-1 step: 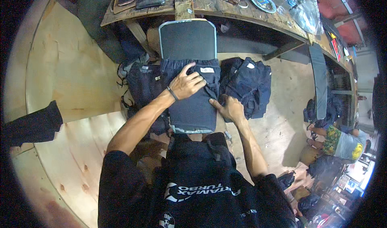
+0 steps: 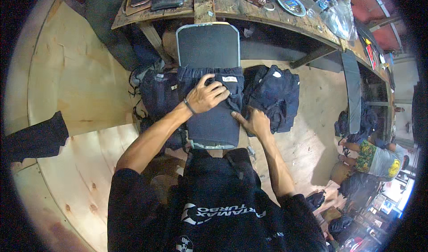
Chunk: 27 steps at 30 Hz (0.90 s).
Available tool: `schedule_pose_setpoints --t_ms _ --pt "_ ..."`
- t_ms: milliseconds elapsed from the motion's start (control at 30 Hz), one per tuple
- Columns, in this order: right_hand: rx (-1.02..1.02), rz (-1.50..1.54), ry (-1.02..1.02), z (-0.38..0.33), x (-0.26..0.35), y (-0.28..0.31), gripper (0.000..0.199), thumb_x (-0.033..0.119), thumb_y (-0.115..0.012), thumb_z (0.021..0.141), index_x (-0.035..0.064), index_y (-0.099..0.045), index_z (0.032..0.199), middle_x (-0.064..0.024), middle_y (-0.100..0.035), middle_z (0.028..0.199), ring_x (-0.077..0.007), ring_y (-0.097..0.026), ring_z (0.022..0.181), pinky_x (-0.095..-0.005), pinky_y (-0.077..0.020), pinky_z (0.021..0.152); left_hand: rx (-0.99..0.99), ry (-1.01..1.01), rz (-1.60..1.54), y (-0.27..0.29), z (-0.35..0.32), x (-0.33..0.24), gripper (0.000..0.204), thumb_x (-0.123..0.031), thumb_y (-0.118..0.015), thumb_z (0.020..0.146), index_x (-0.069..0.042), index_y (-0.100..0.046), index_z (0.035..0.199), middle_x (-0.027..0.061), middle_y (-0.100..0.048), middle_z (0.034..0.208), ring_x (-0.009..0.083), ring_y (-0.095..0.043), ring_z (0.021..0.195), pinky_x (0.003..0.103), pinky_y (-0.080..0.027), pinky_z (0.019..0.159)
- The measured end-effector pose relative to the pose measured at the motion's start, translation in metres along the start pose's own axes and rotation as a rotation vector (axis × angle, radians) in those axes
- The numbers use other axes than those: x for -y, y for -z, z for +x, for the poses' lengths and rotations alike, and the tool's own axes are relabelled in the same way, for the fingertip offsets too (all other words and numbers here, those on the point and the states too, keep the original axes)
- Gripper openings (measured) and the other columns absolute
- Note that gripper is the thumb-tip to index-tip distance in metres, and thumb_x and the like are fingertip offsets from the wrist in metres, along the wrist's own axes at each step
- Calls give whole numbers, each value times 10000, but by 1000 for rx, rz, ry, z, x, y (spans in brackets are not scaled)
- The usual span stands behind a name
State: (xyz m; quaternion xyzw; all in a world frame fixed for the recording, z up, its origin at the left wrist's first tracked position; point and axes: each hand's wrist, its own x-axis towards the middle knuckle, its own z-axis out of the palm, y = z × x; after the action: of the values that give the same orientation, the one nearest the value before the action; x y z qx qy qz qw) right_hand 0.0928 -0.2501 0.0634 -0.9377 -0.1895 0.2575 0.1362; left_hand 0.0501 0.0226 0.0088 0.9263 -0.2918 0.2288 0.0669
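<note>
A pair of dark shorts (image 2: 213, 113) lies pulled over a flat dark board (image 2: 208, 44), its waistband toward the board's far, bare end. The left hand (image 2: 206, 96) rests on the shorts just below the waistband, fingers curled and bunching the cloth in a loose clutch. The right hand (image 2: 254, 121) presses flat at the right edge of the shorts, fingers together, gripping nothing. Just right of the board sits a pile of dark clothes (image 2: 273, 96); just left of it another dark heap (image 2: 157, 95). Beyond the board's far end stands a cluttered wooden workbench (image 2: 205, 2).
</note>
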Motion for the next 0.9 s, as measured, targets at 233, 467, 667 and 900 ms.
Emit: schedule_pose_setpoints --t_ms 233,467,667,900 --pt "-520 80 413 -26 60 -44 510 405 -835 934 8 -728 1237 -156 -649 960 -356 -643 903 -465 -532 787 197 726 -152 10 11 24 1117 -526 -940 715 -117 -439 1626 200 -336 1732 376 -280 1634 707 -125 1311" --pt "-537 -106 470 -20 66 -83 432 409 -858 884 77 -752 1139 -104 -665 976 -322 -626 917 -449 -490 763 956 812 -630 13 57 62 684 -523 -772 905 102 -766 1185 315 -761 1215 410 -760 1124 480 -592 965" --pt "-521 -104 441 -24 62 -82 411 387 -866 876 77 -752 1120 -102 -674 987 -318 -626 919 -447 -485 761 913 671 -698 3 50 75 600 -471 -760 922 94 -782 1123 319 -764 1183 425 -758 1116 489 -577 968" --pt "-562 -66 469 -22 64 -84 389 417 -852 875 87 -771 1064 -123 -658 950 -344 -629 900 -472 -490 732 492 721 -1138 -17 41 72 478 -206 -794 855 58 -735 1250 276 -769 1234 437 -726 1180 434 -543 1045"
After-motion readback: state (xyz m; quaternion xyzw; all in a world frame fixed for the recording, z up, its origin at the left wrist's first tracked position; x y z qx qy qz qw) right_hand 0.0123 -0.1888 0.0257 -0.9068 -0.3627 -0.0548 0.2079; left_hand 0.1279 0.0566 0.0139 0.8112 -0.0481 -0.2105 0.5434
